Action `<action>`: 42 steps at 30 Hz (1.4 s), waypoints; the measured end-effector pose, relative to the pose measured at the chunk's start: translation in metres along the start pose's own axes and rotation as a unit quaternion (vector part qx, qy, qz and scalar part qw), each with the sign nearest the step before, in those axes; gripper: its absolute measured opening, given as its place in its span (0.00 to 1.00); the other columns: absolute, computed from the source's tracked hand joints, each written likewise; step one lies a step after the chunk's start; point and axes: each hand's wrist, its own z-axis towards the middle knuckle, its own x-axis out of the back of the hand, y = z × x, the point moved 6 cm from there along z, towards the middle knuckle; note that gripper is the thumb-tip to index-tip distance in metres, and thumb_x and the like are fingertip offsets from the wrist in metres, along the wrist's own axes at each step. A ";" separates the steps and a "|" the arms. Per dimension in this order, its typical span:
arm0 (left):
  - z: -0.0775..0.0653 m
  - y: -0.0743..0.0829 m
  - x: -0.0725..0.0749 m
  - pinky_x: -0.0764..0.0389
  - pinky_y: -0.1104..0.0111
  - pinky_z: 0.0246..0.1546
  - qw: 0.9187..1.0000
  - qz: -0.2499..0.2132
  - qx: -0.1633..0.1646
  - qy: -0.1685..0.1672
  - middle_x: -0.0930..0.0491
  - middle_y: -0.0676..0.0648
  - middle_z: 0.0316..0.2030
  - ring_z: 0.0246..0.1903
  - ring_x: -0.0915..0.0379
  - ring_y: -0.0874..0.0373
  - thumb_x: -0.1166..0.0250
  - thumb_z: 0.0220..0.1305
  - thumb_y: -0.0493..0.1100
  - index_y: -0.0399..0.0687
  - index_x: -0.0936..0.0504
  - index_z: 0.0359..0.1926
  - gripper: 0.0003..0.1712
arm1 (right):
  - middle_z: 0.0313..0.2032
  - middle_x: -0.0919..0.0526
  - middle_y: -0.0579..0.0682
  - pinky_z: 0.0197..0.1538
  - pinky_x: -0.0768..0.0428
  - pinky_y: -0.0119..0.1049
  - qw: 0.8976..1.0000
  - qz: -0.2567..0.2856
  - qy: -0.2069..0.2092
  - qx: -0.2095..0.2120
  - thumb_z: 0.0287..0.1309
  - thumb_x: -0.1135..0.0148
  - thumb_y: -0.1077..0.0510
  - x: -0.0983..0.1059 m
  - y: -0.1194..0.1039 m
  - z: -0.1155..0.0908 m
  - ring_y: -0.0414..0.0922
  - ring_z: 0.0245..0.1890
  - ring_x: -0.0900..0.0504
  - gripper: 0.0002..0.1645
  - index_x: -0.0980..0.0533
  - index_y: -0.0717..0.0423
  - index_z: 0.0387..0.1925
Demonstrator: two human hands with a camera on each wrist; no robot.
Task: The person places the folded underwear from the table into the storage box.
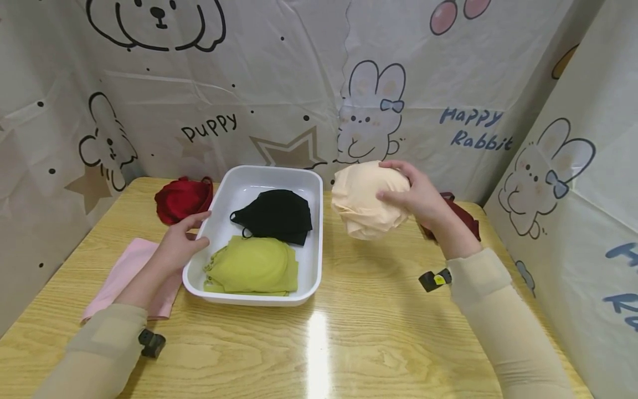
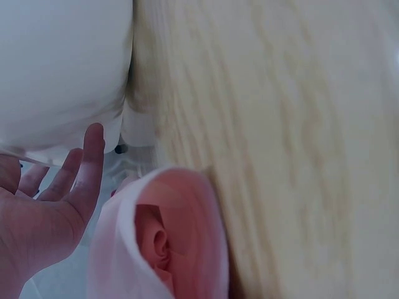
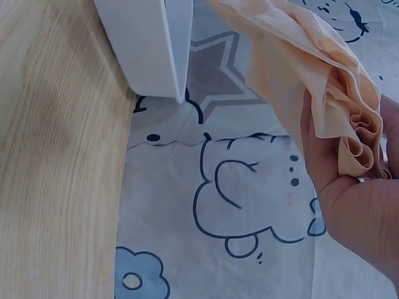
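Right hand (image 1: pixel 416 197) pinches folded peach cloth (image 1: pixel 366 202), part-hiding maroon cloth (image 1: pixel 467 220); spread left hand (image 1: pixel 174 246) touches white rectangular tray (image 1: pixel 310 263). Backdrop (image 1: pixel 284 72) reads "Happy Rabbit".

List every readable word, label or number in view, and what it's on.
"Puppy": back sheet.
"Happy Rabbit": back sheet.
"H…" and "R…", cut off by the frame: right sheet.
Yellow tag: any marking too small to read.
Tray and peach cloth: no text visible.
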 end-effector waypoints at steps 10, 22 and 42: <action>-0.001 0.001 -0.001 0.22 0.55 0.46 1.000 0.002 0.005 -0.005 0.34 0.33 0.59 0.48 0.30 0.39 0.43 0.63 0.39 0.50 0.42 0.71 0.36 | 0.58 0.35 0.53 0.37 0.17 0.38 1.000 0.020 0.019 0.011 0.46 0.28 0.62 -0.011 -0.018 -0.011 0.48 0.44 0.24 0.38 0.32 0.44 0.60; 0.001 -0.002 -0.001 0.22 0.55 0.45 1.000 0.000 0.008 -0.006 0.35 0.33 0.59 0.49 0.31 0.39 0.43 0.63 0.39 0.51 0.42 0.71 0.36 | 0.55 0.33 0.53 0.35 0.17 0.36 0.994 0.084 0.023 0.061 0.45 0.30 0.68 -0.030 -0.036 -0.023 0.45 0.41 0.23 0.36 0.30 0.49 0.58; 0.001 0.001 0.001 0.21 0.55 0.44 1.000 -0.001 0.005 -0.007 0.34 0.32 0.59 0.48 0.30 0.39 0.43 0.63 0.39 0.50 0.42 0.71 0.36 | 0.53 0.29 0.55 0.39 0.17 0.39 0.981 0.169 0.013 0.092 0.45 0.31 0.70 -0.078 -0.051 -0.041 0.48 0.43 0.22 0.37 0.31 0.49 0.59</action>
